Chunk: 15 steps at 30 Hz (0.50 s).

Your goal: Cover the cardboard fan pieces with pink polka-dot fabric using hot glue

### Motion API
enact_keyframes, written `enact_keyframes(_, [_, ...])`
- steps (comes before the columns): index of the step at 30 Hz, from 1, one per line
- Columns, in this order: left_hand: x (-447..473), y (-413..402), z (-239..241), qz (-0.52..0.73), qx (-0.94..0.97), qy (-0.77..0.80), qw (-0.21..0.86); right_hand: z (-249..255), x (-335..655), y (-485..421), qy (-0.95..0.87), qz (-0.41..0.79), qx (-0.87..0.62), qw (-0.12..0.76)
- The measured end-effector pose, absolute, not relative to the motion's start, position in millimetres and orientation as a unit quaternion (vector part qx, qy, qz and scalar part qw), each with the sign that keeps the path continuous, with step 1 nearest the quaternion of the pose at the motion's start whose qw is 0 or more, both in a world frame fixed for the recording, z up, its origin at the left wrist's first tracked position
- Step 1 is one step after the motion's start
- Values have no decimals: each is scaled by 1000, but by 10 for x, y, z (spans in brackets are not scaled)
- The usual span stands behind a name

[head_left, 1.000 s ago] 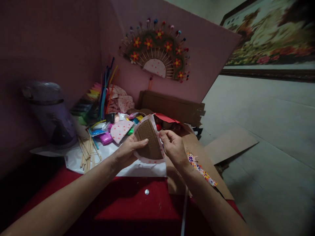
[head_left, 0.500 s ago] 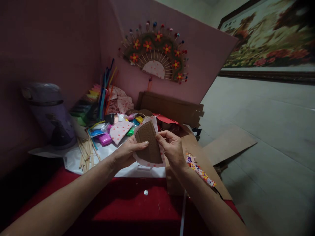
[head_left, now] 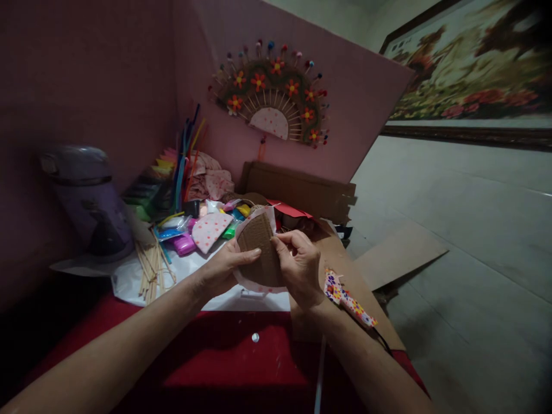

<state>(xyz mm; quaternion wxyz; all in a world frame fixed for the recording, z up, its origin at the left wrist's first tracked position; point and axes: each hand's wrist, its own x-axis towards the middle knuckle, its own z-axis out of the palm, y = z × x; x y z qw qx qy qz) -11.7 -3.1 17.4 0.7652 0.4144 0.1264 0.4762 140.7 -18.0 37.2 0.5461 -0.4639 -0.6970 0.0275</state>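
I hold a brown cardboard semicircle (head_left: 260, 248) backed by pink dotted fabric whose edge sticks out around it. My left hand (head_left: 223, 266) grips its left side, thumb lying across the cardboard. My right hand (head_left: 297, 265) is closed on its right edge, fingers curled and pressing the fabric rim onto the cardboard. A second pink dotted semicircle (head_left: 210, 229) lies on the white sheet (head_left: 129, 279) behind my left hand.
Red table top (head_left: 241, 356) below my arms. Wooden sticks (head_left: 150, 267), coloured clay packs (head_left: 183, 241), pipe cleaners (head_left: 183, 161) and a purple jug (head_left: 88, 201) sit at the left. Brown cardboard sheets (head_left: 345, 276), a flowered ribbon (head_left: 347, 299), and a decorated fan (head_left: 271, 95) on the pink board.
My right hand has moved left over the cardboard's right edge, covering more of it. The piece has tilted a little and the left hand has stayed in place.
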Motion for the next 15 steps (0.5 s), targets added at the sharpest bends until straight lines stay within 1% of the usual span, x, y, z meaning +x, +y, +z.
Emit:
enact_keyframes(5, [-118,-22,147,472,416,130,767,334,1391,-207,-715,-98,-462,515])
enact_keyframes(7, [-119,-17,133,469,416,132,768,311,1384,-214,-720,-128,-463,500])
enact_keyframes(9, [-118,-15,129,473,414,134,766,302,1386,-211,-721,-128,-468,495])
enact_keyframes(11, [-118,-12,138,481,412,134,762,315,1402,-192,-720,-73,-471,505])
enact_keyframes(15, [-128,-5,175,489,406,134,760,376,1476,-126,-676,154,-461,553])
